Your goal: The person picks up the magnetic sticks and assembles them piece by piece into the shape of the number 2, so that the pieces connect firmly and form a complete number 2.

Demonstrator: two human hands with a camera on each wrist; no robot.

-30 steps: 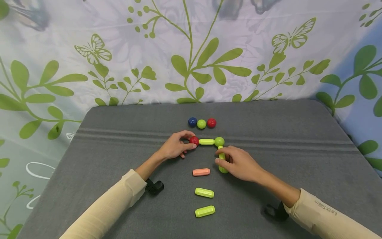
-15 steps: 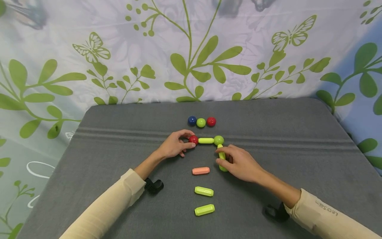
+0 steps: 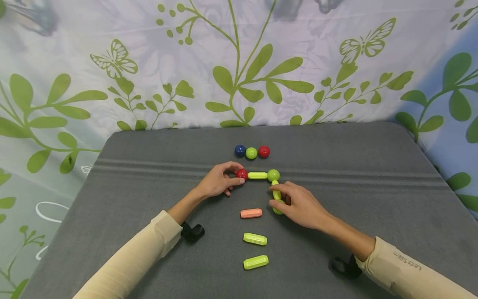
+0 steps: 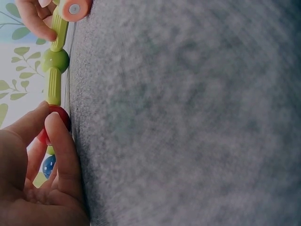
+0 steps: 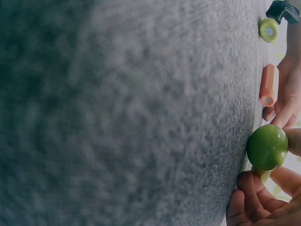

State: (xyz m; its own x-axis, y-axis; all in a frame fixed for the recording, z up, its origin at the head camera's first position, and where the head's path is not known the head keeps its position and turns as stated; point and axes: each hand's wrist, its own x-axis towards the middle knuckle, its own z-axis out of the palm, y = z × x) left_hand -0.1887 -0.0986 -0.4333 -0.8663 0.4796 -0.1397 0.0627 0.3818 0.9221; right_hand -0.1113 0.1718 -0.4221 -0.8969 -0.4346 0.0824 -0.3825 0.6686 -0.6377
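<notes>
My left hand (image 3: 217,181) pinches a glossy red ball (image 3: 242,174) between thumb and fingers. From that ball a yellow-green magnetic rod (image 3: 257,175) runs right to a green ball (image 3: 274,175). A second yellow-green rod (image 3: 276,192) extends from there toward me, ending at another green ball (image 5: 267,148). My right hand (image 3: 303,205) holds this second rod near its ball, thumb and index finger on its left side in the head view. In the right wrist view, curled fingers lie below the ball and partly hide the rod.
Behind the chain, a blue ball (image 3: 240,150), a green ball (image 3: 251,153) and a red ball (image 3: 264,151) sit in a row. Nearer me lie an orange rod (image 3: 251,213) and two loose yellow-green rods (image 3: 255,239), all on a grey cloth-covered table (image 3: 149,265).
Both hands keep nearly the same place and grip. The second rod and its near green ball have shifted slightly under my right hand, and the whole head view has moved a little.
</notes>
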